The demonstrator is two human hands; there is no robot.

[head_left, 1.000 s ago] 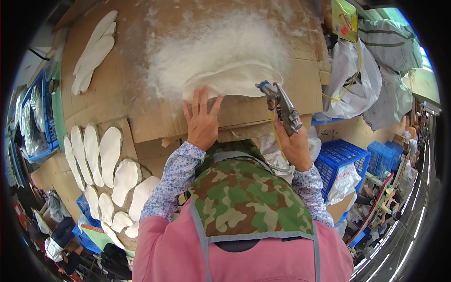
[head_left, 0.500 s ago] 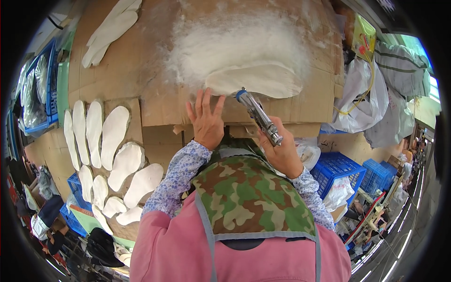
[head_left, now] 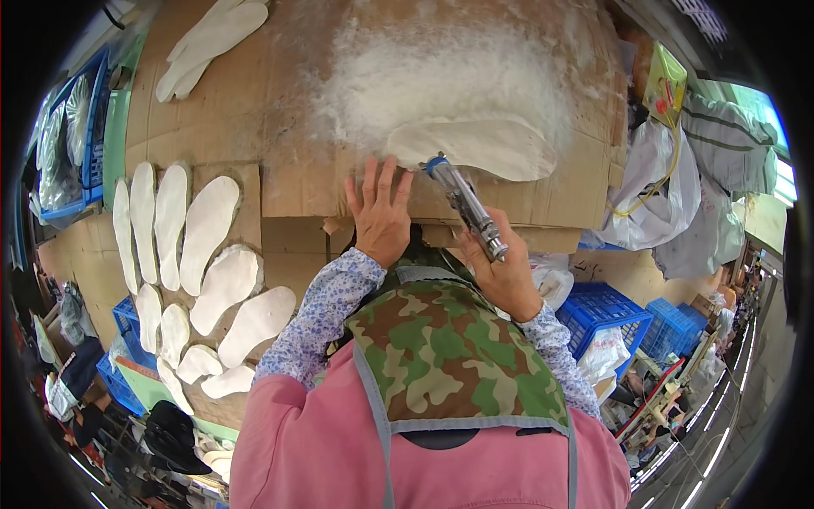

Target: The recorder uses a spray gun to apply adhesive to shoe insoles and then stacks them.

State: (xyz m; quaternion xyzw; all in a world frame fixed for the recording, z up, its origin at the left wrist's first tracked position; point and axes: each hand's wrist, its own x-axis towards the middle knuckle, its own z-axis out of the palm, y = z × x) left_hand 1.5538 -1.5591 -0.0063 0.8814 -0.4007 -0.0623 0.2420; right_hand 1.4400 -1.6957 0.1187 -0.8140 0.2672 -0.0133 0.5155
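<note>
A pale cream shoe insole (head_left: 483, 144) lies sideways on the cardboard, at the near side of a white, dusted patch. My left hand (head_left: 381, 216) rests on the cardboard with its fingers spread, fingertips by the insole's left end; whether they touch it I cannot tell. In my right hand (head_left: 506, 271) is a silver metal spray gun (head_left: 462, 202) with a blue ring near its nozzle. Its tip is at the insole's near edge, towards the left end. My fingers wrap around its rear part.
Several cream insoles (head_left: 208, 225) are laid out on cardboard at the left, and a few more (head_left: 212, 47) overlap at the far left. Blue crates (head_left: 604, 314) stand at right, below white plastic bags (head_left: 657, 195). A yellow cord (head_left: 653, 188) hangs over the bags.
The whole view has shifted slightly. Against the insole, the spray gun's tip has moved a little to the left. My left hand keeps its place by the insole's end.
</note>
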